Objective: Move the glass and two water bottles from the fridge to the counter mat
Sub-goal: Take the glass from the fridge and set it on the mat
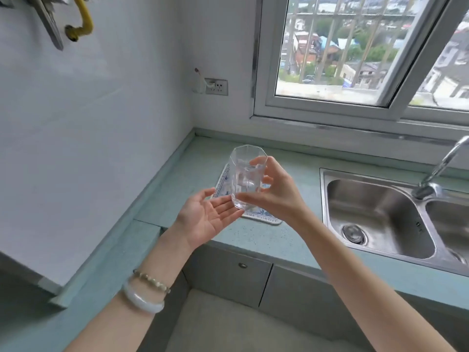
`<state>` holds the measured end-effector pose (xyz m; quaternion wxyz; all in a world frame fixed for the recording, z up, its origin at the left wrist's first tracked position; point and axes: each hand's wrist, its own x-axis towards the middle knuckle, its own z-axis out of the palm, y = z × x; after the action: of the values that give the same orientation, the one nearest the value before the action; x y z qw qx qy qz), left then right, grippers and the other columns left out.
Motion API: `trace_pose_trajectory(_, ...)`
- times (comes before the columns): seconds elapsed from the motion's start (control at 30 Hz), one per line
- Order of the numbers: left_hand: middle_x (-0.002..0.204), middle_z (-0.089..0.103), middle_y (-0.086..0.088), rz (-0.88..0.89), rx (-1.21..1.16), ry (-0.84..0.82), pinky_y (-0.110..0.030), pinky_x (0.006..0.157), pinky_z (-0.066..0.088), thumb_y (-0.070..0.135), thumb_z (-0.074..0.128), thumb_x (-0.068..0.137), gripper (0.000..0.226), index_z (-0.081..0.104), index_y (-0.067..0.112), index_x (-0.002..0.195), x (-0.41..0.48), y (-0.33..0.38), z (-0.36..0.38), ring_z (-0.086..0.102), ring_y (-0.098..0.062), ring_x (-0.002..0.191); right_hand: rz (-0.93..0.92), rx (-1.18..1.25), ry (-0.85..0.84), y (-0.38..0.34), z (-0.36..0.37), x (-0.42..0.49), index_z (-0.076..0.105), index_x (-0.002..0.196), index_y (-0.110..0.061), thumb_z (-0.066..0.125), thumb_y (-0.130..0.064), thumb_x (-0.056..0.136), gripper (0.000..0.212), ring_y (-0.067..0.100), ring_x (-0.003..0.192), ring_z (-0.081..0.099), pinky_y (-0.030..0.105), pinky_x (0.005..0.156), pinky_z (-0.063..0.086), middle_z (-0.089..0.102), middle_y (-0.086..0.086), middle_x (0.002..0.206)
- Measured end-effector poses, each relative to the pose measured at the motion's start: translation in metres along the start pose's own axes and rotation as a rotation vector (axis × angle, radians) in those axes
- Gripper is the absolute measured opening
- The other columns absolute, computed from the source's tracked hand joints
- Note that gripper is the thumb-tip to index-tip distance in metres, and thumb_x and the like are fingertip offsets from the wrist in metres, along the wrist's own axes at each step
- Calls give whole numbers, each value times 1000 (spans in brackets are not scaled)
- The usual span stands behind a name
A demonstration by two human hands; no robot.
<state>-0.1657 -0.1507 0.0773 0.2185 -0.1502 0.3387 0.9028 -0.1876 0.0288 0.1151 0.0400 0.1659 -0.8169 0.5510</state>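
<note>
Far left, up on the wall: yellow pipe. Lower left: bracelets on the wrist. Left hand open, palm up, fingers spread, just beside the base of the glass; whether touching, cannot tell. Glass clear, faceted, roughly upright, held in the air above the mat on the green worktop. Right hand closed round the glass, thumb near side, fingers far side. Wall socket far behind. Right: steel sink, tap, window above.
</note>
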Motion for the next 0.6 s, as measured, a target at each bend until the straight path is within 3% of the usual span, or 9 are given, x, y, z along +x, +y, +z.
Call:
trace_pose_trajectory(0.3, 125, 60, -31, -118, 7, -2, -53, 93, 50, 29, 39, 99, 52, 49, -15, 125, 86, 35, -29, 60, -41, 118, 84, -29, 41, 45, 19, 62, 52, 114, -20, 90, -23, 61, 66, 16, 100, 63, 44, 84, 56, 59, -21, 102)
trace_pose_trajectory(0.6, 111, 67, -30, -153, -29, 64, -51, 86, 55, 28, 40, 99, 49, 52, -16, 117, 188, 69, -40, 71, -39, 95, 153, -28, 33, 116, 24, 150, 51, 107, -31, 88, -22, 61, 60, 13, 100, 64, 45, 82, 56, 65, -16, 102)
